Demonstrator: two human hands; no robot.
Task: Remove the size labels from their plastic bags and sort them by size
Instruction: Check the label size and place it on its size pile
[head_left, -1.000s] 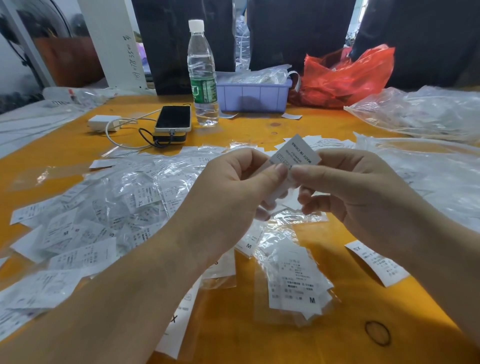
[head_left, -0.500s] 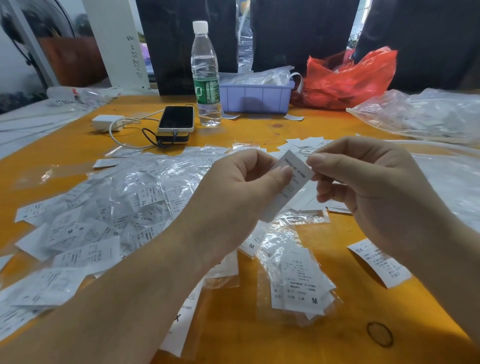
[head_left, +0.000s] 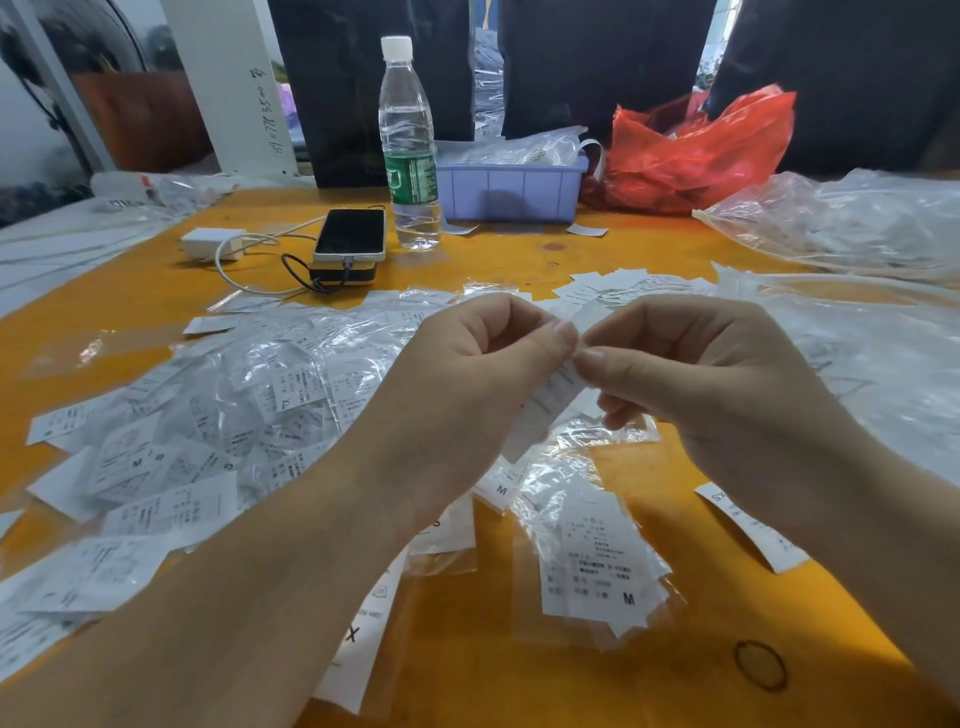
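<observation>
left hand (head_left: 467, 384): fingers curled in, thumb tip pressed on the upper part of a white size label (head_left: 550, 400), pinching it
right hand (head_left: 691, 374): thumb and forefinger closed on the same label just beside the left thumb; other fingers curled beneath
held label: tilted, raised above the orange table (head_left: 519, 649), its lower end hanging between both palms
bagged M labels (head_left: 597, 571): stack in a clear bag, lying on the table below the hands
loose SX label (head_left: 753, 530): flat on the table under the right wrist
pile of bagged labels (head_left: 208, 415): spread to the left
far edge: water bottle (head_left: 408, 150), phone (head_left: 350, 234), purple tray (head_left: 511, 187), red bag (head_left: 696, 150)
</observation>
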